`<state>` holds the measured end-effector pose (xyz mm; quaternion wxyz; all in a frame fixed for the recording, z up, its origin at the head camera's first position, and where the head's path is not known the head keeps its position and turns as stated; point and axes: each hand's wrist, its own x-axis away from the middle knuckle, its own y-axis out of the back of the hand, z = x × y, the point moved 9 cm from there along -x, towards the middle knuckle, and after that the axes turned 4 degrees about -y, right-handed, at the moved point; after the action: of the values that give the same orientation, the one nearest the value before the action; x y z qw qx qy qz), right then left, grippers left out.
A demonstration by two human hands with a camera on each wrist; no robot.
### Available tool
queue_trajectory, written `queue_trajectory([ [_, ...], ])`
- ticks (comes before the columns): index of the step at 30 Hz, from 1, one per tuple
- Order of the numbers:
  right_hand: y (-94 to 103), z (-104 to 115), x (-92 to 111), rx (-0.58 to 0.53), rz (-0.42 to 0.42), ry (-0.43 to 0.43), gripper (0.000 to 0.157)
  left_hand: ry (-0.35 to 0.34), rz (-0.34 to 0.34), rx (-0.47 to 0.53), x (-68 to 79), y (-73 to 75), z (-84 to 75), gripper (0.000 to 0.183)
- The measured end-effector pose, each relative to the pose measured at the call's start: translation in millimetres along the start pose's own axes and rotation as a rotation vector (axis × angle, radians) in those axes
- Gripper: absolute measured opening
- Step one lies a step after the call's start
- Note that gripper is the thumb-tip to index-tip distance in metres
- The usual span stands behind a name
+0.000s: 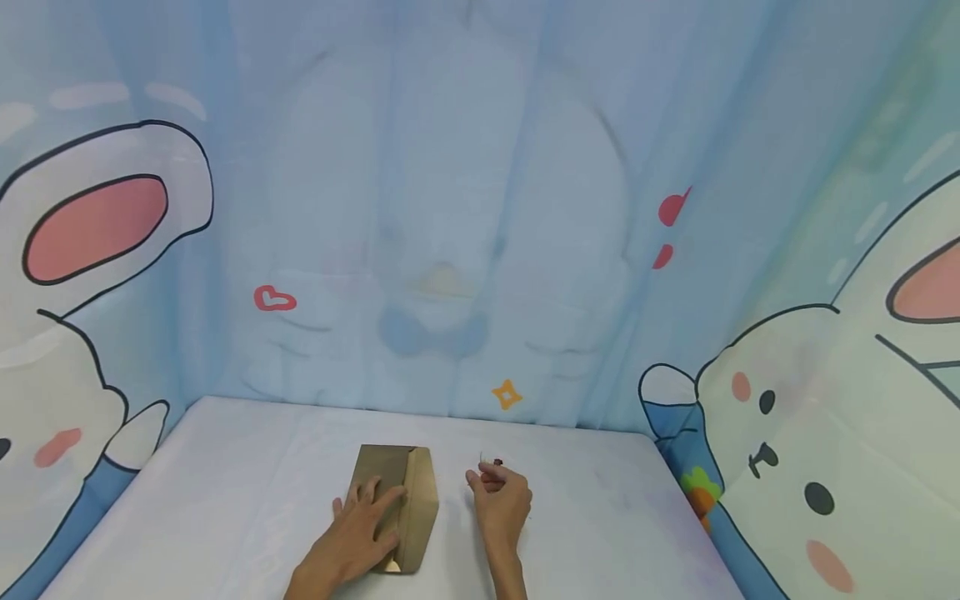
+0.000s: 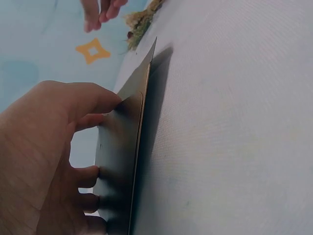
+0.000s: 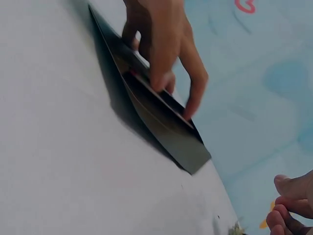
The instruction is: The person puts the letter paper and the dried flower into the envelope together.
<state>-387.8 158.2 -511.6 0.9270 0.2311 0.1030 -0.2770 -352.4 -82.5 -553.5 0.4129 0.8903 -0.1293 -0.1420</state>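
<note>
A gold envelope (image 1: 423,508) lies on the white table with its flap side folded out to the right. My left hand (image 1: 348,533) rests on it, fingers spread and fingertips touching its upper face. From the right wrist view, the envelope (image 3: 183,147) gapes along its long opening, and the left hand (image 3: 166,49) touches the upper side. Right of the envelope, my right hand (image 1: 501,504) hovers with loosely bent fingers; nothing shows between them. A small bunch of dried flowers (image 2: 141,24) lies beneath and beside that hand, mostly hidden by it in the head view.
The white tabletop (image 1: 615,517) ends at a light blue curtain (image 1: 450,208) printed with cartoon rabbits. The curtain also hangs along the table's left and right sides. Tiny dark specks (image 3: 218,216) lie on the cloth near the flowers.
</note>
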Motion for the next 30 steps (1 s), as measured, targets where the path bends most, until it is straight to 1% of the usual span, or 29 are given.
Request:
queue_trajectory([
  [5,19.2,-10.5,-10.2,-0.038,-0.086,-0.011,0.023,-0.004,-0.014,-0.004,0.3,0.8,2.1,0.055],
  [9,30.2,-21.8,-12.9,0.007,-0.154,-0.047,0.027,-0.016,-0.022,-0.006,1.3,0.8,1.6,0.055],
  [12,34.2,-30.1,-12.7,0.048,-0.178,-0.089,0.028,-0.011,-0.013,0.019,1.0,0.0,1.5,0.054],
  [15,34.1,-37.9,-12.5,0.085,-0.170,-0.133,0.027,-0.012,-0.010,0.024,-1.2,0.7,0.1,0.054],
  [19,27.4,-48.6,-9.9,0.132,-0.109,-0.175,0.026,-0.017,-0.022,-0.001,-2.0,1.2,0.0,0.055],
  [24,22.0,-55.6,-8.3,0.157,-0.071,-0.183,0.023,-0.010,-0.022,0.000,-2.3,0.3,0.5,0.055],
  [30,20.7,-56.9,-8.4,0.206,-0.076,-0.186,0.018,-0.016,-0.029,-0.003,-1.0,0.3,0.3,0.055],
])
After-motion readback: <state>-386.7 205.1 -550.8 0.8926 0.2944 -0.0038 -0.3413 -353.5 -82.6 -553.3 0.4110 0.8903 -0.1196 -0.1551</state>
